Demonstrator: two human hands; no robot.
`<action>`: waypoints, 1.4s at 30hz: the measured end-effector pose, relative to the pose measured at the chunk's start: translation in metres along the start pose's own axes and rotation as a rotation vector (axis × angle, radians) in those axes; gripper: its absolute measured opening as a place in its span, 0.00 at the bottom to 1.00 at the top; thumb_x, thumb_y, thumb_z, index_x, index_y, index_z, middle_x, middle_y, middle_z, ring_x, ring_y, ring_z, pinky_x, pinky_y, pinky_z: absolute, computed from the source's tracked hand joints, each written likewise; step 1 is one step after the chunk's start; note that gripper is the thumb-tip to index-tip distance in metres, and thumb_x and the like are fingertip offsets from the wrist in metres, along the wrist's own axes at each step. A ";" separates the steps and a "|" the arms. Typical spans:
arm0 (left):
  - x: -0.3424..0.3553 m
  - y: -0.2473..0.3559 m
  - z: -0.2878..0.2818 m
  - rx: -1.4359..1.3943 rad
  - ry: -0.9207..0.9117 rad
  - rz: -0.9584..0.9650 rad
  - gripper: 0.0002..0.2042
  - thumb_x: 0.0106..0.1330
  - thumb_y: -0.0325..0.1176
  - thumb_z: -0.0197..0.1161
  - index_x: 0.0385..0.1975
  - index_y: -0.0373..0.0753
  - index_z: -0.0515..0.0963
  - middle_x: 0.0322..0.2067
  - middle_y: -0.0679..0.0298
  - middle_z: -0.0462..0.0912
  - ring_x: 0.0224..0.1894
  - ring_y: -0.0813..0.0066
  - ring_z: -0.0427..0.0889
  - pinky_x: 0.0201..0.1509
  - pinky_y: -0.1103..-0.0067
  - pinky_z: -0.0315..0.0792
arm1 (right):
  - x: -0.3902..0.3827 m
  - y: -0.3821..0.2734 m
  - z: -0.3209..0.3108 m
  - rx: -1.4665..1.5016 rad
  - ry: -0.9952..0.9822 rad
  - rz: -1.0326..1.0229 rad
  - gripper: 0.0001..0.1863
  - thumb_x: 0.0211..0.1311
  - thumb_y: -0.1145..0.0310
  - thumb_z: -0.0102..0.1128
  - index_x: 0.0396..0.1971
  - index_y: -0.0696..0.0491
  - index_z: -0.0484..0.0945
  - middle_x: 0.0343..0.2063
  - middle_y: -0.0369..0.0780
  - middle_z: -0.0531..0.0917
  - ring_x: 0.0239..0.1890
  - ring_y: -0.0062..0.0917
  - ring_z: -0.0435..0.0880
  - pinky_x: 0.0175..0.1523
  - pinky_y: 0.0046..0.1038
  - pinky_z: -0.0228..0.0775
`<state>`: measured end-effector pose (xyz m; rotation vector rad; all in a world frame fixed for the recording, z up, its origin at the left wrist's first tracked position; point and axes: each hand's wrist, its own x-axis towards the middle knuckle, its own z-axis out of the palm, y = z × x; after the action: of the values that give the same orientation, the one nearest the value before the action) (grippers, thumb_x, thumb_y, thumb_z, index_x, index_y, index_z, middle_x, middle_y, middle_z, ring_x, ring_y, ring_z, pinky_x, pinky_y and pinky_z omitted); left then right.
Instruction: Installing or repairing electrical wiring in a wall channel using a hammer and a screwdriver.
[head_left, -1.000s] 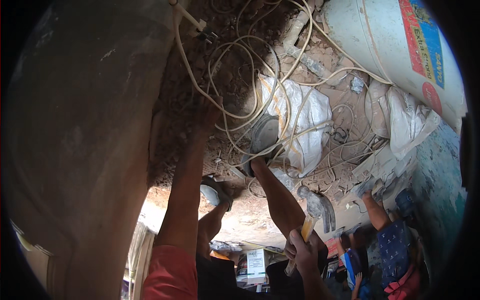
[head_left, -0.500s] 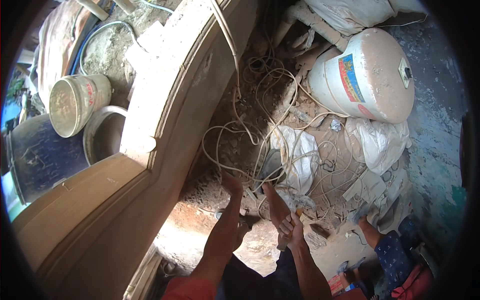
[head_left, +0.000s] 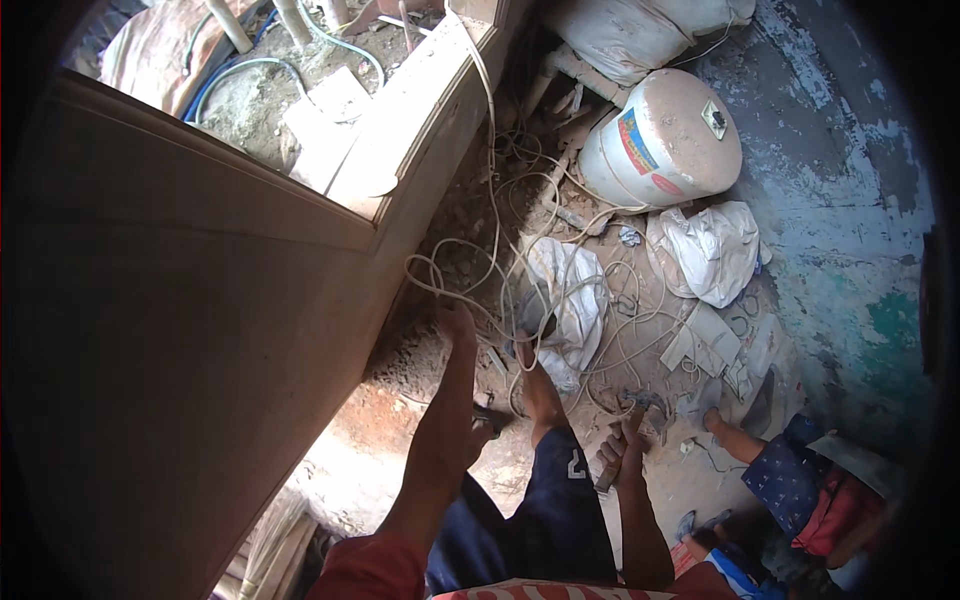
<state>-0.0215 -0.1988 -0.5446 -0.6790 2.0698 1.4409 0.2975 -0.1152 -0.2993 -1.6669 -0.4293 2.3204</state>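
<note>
My right hand (head_left: 622,455) is closed round the wooden handle of what looks like a hammer (head_left: 635,420), held to the right of my knee. A greyish head seems to show at its far end, blurred against the rubble. To the left, my left hand (head_left: 482,440) is curled beside my left shin, mostly behind my forearm. A dark object (head_left: 494,415) sticks out at its fingers; its kind is unclear. Beyond both hands my feet stand in rubble among loops of pale cable (head_left: 445,270). A white sack (head_left: 575,290) lies past my right foot.
A tall brown wall (head_left: 230,300) with an opening rises at my left. A dusty white tank (head_left: 690,140) lies far right, near a crumpled white bag (head_left: 715,250) and broken flat pieces (head_left: 705,340). Another person's leg (head_left: 735,440) is at the right. Sticks (head_left: 265,545) lie lower left.
My right hand has moved right, away from my leg, with the hammer. The view has shifted, so the wall fills more of the left side and the buckets have left the picture.
</note>
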 end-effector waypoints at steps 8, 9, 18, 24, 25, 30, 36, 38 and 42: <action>-0.144 0.050 -0.059 -0.546 0.185 0.241 0.11 0.57 0.39 0.58 0.31 0.37 0.73 0.29 0.61 0.76 0.33 0.69 0.74 0.42 0.74 0.68 | -0.052 0.029 -0.055 -0.036 0.063 0.078 0.17 0.58 0.53 0.50 0.16 0.46 0.64 0.06 0.27 0.55 0.07 0.17 0.54 0.15 0.23 0.50; -0.170 0.052 -0.083 -0.437 0.138 0.377 0.09 0.58 0.37 0.57 0.30 0.39 0.74 0.30 0.63 0.76 0.34 0.70 0.74 0.44 0.73 0.67 | -0.062 0.032 -0.055 -0.070 0.112 0.110 0.17 0.57 0.54 0.52 0.15 0.46 0.64 0.05 0.27 0.54 0.06 0.17 0.54 0.15 0.24 0.51; -0.291 -0.045 -0.378 0.808 -0.373 0.409 0.19 0.57 0.53 0.55 0.25 0.41 0.77 0.17 0.58 0.76 0.21 0.58 0.75 0.26 0.69 0.68 | 0.005 0.012 0.030 -0.177 -0.212 0.211 0.16 0.57 0.65 0.45 0.11 0.44 0.56 0.08 0.29 0.57 0.08 0.16 0.56 0.14 0.18 0.48; -0.347 -0.101 -0.506 -0.034 0.134 -0.389 0.17 0.52 0.49 0.60 0.24 0.38 0.78 0.14 0.64 0.73 0.12 0.77 0.68 0.14 0.79 0.63 | 0.102 0.051 0.087 -1.293 -0.147 0.163 0.10 0.50 0.66 0.52 0.18 0.57 0.67 0.10 0.37 0.67 0.10 0.26 0.67 0.15 0.28 0.62; -0.363 -0.112 -0.514 -0.161 0.227 -0.398 0.16 0.52 0.47 0.61 0.24 0.37 0.78 0.14 0.64 0.73 0.12 0.78 0.67 0.14 0.79 0.62 | 0.136 0.062 0.094 -1.638 -0.195 0.042 0.09 0.49 0.66 0.52 0.22 0.58 0.69 0.11 0.38 0.68 0.10 0.27 0.68 0.15 0.29 0.62; -0.352 -0.126 -0.495 -0.346 0.251 -0.371 0.14 0.53 0.45 0.61 0.23 0.38 0.76 0.12 0.63 0.73 0.09 0.78 0.67 0.10 0.80 0.59 | 0.029 0.111 0.192 -2.101 -0.509 0.287 0.06 0.49 0.68 0.53 0.20 0.55 0.73 0.08 0.32 0.61 0.09 0.16 0.59 0.12 0.27 0.52; -0.292 -0.144 -0.518 -0.083 -0.013 -0.340 0.15 0.57 0.45 0.58 0.32 0.38 0.75 0.15 0.65 0.72 0.10 0.80 0.63 0.12 0.81 0.58 | -0.017 0.119 0.244 -1.665 -0.209 0.007 0.07 0.49 0.67 0.53 0.21 0.55 0.73 0.09 0.34 0.63 0.10 0.19 0.61 0.14 0.28 0.54; -0.259 -0.132 -0.564 -0.047 -0.015 -0.320 0.15 0.57 0.45 0.58 0.32 0.38 0.75 0.16 0.65 0.72 0.10 0.80 0.63 0.12 0.81 0.58 | -0.025 0.133 0.243 -1.582 -0.188 -0.040 0.07 0.49 0.67 0.53 0.22 0.56 0.73 0.09 0.35 0.64 0.11 0.20 0.62 0.14 0.28 0.55; -0.217 -0.102 -0.647 -0.032 0.026 -0.325 0.15 0.57 0.45 0.58 0.32 0.37 0.74 0.16 0.65 0.72 0.11 0.80 0.63 0.13 0.81 0.58 | -0.033 0.184 0.269 -1.492 -0.173 -0.104 0.08 0.49 0.66 0.53 0.22 0.56 0.73 0.10 0.36 0.65 0.12 0.22 0.64 0.16 0.29 0.56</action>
<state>0.1196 -0.8197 -0.2779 -0.9993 1.8536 1.2857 0.0470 -0.3217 -0.2597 -1.6602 -2.6214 1.9941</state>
